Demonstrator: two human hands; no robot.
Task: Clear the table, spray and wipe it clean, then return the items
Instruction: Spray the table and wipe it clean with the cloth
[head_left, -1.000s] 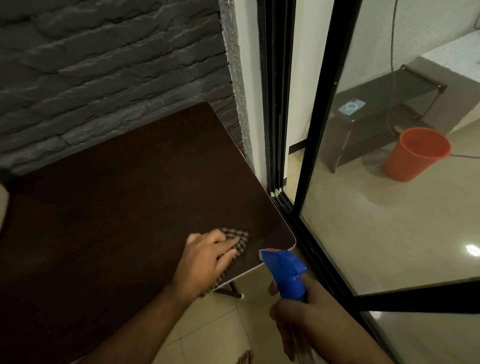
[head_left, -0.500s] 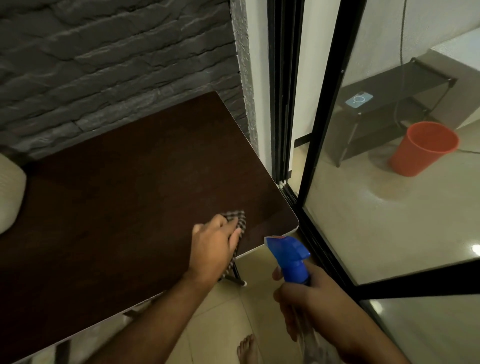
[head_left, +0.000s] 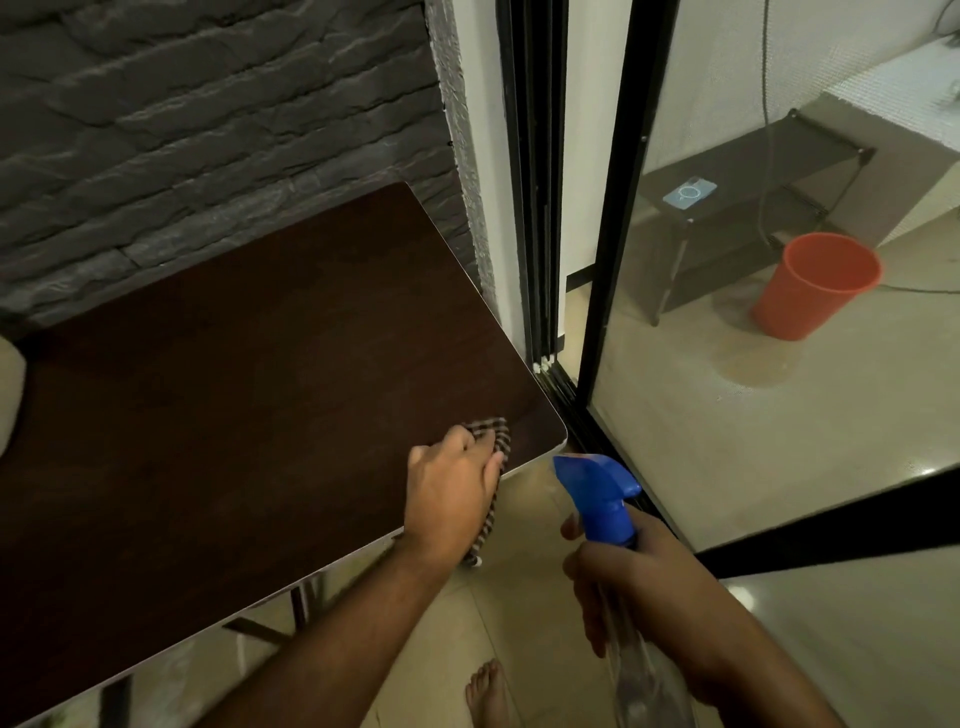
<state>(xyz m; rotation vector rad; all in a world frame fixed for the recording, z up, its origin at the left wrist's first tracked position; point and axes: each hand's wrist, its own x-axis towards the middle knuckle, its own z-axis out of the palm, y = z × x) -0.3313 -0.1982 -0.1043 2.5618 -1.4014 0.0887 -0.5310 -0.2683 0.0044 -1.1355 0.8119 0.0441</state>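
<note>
- We can read no words, brand names or numbers anywhere.
- We see a small red patch on the top of the blue spray bottle (head_left: 602, 493) head, too small for us to tell whether it carries lettering.
- We make out a white ring mark on the pale blue flat object (head_left: 690, 193) lying on the dark rack (head_left: 737, 208) behind the glass; no letters show with it.

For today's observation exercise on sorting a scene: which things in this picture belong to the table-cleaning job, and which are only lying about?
Belongs to the job:
- dark table
- checked cloth under the left hand
- spray bottle gripped by the right hand

Just lying about:
- orange bucket
- phone on the metal shelf behind the glass
</note>
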